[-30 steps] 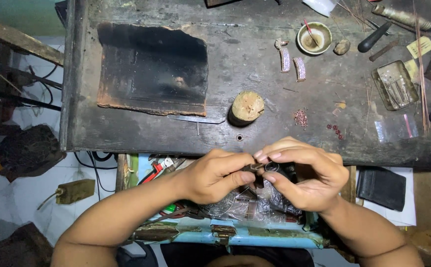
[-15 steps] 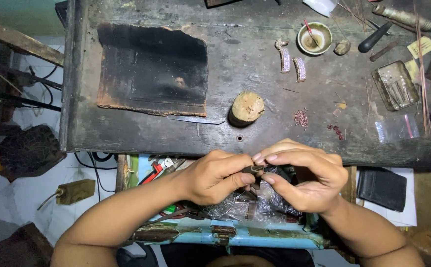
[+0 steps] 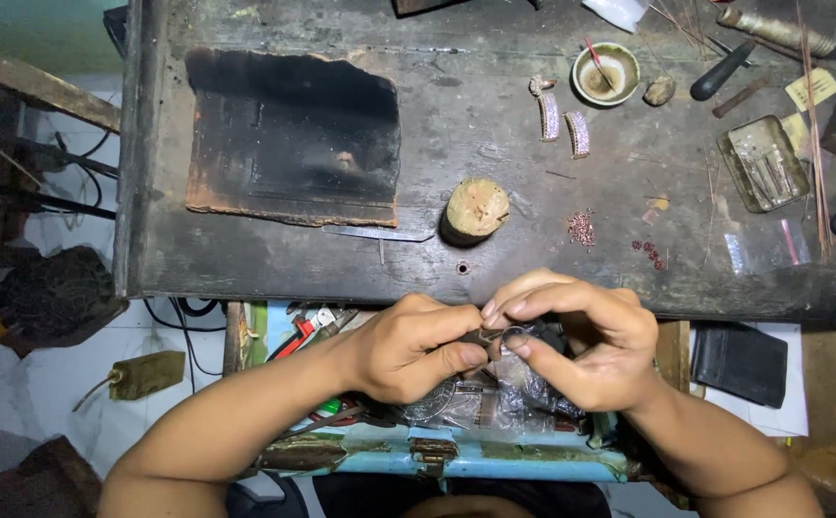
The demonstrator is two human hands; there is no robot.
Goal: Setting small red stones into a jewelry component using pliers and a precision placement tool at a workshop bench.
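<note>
Nearest the camera, both forearms rise from the bottom edge and meet over an open drawer with a chipped blue front, full of crinkled plastic bags and tools. The left hand is curled almost into a fist; its thumb and forefinger are pressed together on a small dark tool, whose tip points to 3 o'clock. The right hand arches over from 3 o'clock; its forefinger and thumb pinch a small ring, and its other fingers are bent loosely behind. Tool and ring meet right between the two hands, just below the counter's near edge. Whether the tool grips the ring or only touches it cannot be told.

At 9 o'clock from the left hand, red-handled pliers lie in the drawer. At 3 o'clock from the right hand lies a black wallet.

Beyond the hands runs the dark, scarred counter. At 12 o'clock from the hands stands a short wooden peg, with a thin metal blade just to its 9 o'clock. A charred black slab lies at 10 o'clock. Small pink beads are scattered at 1 o'clock. Farther off sit two curved jewelled strips, a small round bowl, and at 2 o'clock a metal tin of small parts beside long thin rods.
</note>
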